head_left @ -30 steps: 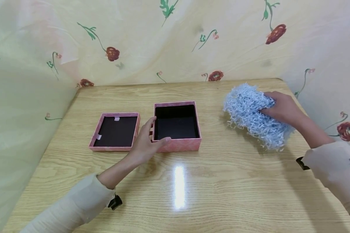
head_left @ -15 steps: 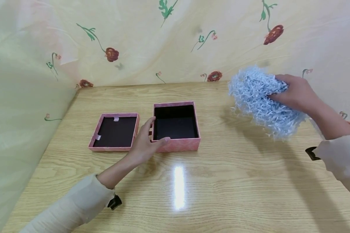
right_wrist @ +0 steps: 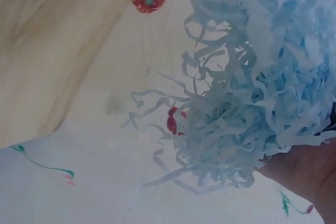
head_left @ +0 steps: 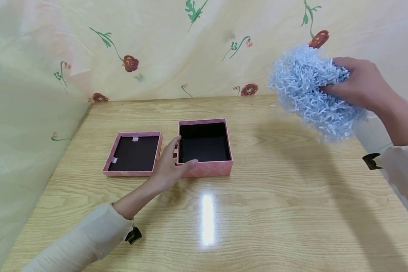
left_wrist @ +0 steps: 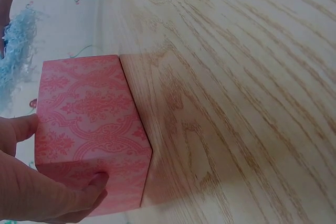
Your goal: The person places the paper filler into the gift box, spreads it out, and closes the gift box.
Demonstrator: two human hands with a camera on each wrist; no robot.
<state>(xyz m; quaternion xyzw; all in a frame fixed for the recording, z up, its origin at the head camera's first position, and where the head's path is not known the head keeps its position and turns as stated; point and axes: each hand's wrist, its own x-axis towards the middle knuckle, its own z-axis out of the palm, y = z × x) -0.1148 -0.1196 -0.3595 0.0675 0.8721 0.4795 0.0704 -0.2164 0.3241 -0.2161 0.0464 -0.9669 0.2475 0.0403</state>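
High over the table's right side, my right hand (head_left: 363,85) grips a big bundle of light blue shredded paper (head_left: 302,81). Loose strands hang from the bundle in the right wrist view, where it hides most of the fingers. My left hand (head_left: 166,170) holds a pink patterned box (head_left: 207,169) at its front left corner, thumb at the front rim and fingers along the left side. The box stands with its top open, and its black inside shows nothing in it. In the left wrist view, fingertips (left_wrist: 97,182) press on the pink box wall.
A shallow pink lid (head_left: 129,174) lies with its black inside up, left of the box, two pale tabs on its edges. The wooden table (head_left: 275,211) ends at a flower-printed sheet (head_left: 163,49) behind and at both sides.
My right hand has lifted the shredded paper up from near the tabletop and a little to the right. The left hand and the box stay in place.
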